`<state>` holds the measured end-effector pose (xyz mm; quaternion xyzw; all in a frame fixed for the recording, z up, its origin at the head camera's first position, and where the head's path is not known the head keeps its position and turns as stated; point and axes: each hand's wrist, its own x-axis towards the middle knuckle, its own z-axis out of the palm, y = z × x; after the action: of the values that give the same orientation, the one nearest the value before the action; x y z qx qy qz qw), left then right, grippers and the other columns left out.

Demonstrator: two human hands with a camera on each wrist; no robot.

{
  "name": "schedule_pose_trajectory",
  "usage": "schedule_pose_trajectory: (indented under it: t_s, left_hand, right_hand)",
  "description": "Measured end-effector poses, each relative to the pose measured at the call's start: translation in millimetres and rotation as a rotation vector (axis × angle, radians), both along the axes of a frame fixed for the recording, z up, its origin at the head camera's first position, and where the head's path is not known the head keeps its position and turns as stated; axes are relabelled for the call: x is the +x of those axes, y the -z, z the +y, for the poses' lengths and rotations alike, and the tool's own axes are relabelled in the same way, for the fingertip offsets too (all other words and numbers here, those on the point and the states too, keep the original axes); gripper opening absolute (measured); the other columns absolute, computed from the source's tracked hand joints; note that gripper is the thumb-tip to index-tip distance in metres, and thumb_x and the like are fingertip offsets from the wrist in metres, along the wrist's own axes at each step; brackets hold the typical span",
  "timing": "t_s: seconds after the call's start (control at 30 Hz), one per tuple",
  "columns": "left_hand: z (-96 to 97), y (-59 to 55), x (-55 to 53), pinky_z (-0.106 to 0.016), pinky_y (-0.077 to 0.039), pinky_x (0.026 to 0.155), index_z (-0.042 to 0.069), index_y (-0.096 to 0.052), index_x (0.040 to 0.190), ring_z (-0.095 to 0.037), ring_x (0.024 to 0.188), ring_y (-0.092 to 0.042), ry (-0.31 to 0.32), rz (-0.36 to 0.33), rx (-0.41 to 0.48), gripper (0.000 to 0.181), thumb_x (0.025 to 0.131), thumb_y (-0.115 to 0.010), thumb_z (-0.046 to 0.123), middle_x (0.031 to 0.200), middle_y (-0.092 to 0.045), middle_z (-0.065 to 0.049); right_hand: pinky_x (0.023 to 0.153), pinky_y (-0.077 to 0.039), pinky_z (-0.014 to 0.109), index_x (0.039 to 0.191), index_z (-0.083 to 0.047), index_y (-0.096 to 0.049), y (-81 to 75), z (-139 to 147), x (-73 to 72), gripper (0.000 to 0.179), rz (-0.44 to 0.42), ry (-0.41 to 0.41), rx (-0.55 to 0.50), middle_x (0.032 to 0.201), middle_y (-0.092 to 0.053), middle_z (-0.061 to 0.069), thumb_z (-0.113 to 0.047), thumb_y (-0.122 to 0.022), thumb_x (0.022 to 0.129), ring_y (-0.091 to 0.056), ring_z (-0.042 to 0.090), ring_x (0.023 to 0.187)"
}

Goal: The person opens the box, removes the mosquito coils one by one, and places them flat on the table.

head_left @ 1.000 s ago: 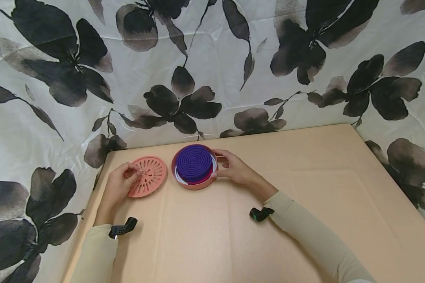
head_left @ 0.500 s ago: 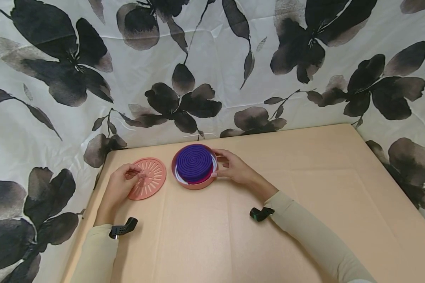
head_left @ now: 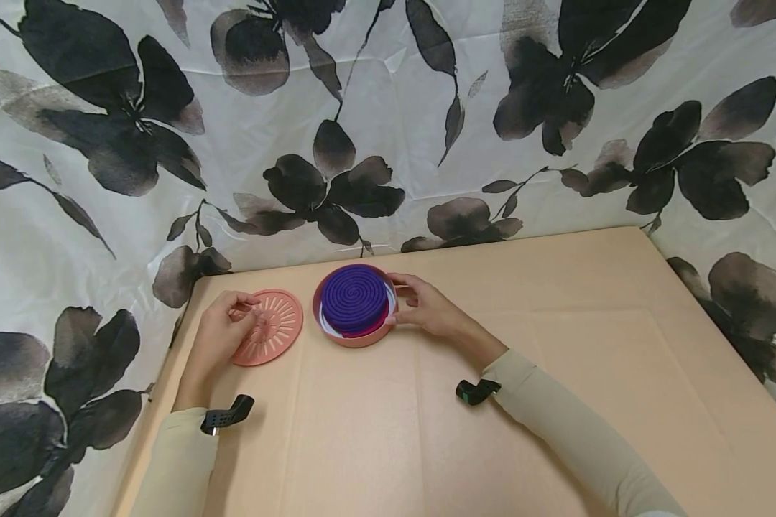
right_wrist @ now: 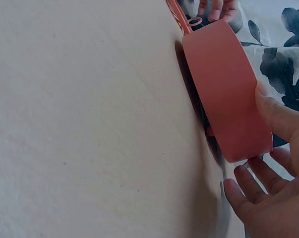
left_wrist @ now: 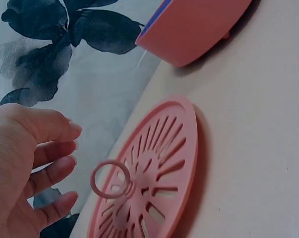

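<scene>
A coral slotted lid (head_left: 273,327) lies flat on the table, its ring handle (left_wrist: 111,178) standing up from the centre. My left hand (head_left: 223,327) hovers beside and above the ring, fingers loosely bent, with a gap between fingertips and ring in the left wrist view. To the lid's right stands a round coral container (right_wrist: 226,94) on small feet. A stack of round coiled coasters (head_left: 354,298) fills it, purple on top with magenta and white edges below. My right hand (head_left: 430,307) holds the container's right side, thumb at the rim and fingers along the wall.
The tan table (head_left: 524,431) has its back edge just behind the lid and container. A white cloth (head_left: 388,93) with dark flowers hangs behind it. Black wrist cameras (head_left: 228,414) sit at both sleeves.
The lid, tilted a second ago, has settled flat on the table. My left hand has let go of its ring and lifted slightly. My right hand and the container have stayed put.
</scene>
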<state>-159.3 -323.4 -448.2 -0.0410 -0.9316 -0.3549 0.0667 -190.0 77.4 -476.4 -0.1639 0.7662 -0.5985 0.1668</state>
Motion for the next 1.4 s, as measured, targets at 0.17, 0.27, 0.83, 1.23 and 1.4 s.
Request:
schedule_pose_trajectory:
  t_s: [0.17,0.27,0.83,1.23,1.4]
  left_hand:
    - [10.3,-5.1,0.0,-0.008,-0.045,0.073,0.004,-0.063,0.122,-0.022,0.099,-0.055,0.014,-0.024,0.081,0.026,0.096,-0.067,0.007,0.112,-0.062,-0.014]
    - [17.0,-7.7,-0.9,-0.010,-0.046,0.077,0.004,-0.059,0.131,-0.023,0.102,-0.056,0.050,-0.045,0.117,0.036,0.097,-0.068,0.010,0.115,-0.062,-0.014]
    - [50.3,-9.8,-12.1,-0.063,-0.035,0.112,0.009,-0.028,0.158,-0.041,0.134,-0.046,0.261,-0.185,0.243,0.086,0.090,-0.079,0.017,0.143,-0.047,-0.022]
    - [72.3,0.0,-16.4,-0.062,-0.030,0.116,0.030,-0.006,0.164,-0.036,0.145,-0.036,0.297,-0.294,0.157,0.113,0.083,-0.085,0.032,0.158,-0.036,-0.008]
    - [80.6,5.9,-18.8,-0.063,-0.023,0.119,0.024,-0.007,0.164,-0.037,0.143,-0.038,0.348,-0.297,0.227,0.121,0.077,-0.090,0.028,0.157,-0.035,-0.012]
  right_hand:
    - [0.117,-0.035,0.050,0.155,-0.014,-0.041,0.5,0.5,0.3,0.085,0.000,-0.013,-0.006,0.155,-0.044,0.006,-0.012,-0.085,0.082,-0.045,0.028,0.142]
    - [0.117,-0.034,0.051,0.155,-0.013,-0.041,1.4,1.1,-0.4,0.086,0.003,-0.020,-0.012,0.156,-0.044,0.008,-0.012,-0.086,0.082,-0.044,0.028,0.142]
    - [0.117,-0.035,0.052,0.155,-0.014,-0.041,1.0,3.0,-11.8,0.085,0.016,-0.037,0.002,0.155,-0.045,0.006,-0.012,-0.085,0.082,-0.045,0.029,0.142]
    - [0.117,-0.035,0.052,0.154,-0.015,-0.041,2.6,6.6,-16.8,0.084,0.018,-0.044,0.004,0.155,-0.045,0.005,-0.013,-0.085,0.083,-0.045,0.028,0.142]
    - [0.116,-0.035,0.051,0.155,-0.012,-0.041,1.6,6.5,-17.6,0.085,0.020,-0.052,0.000,0.155,-0.044,0.009,-0.011,-0.085,0.082,-0.045,0.030,0.142]
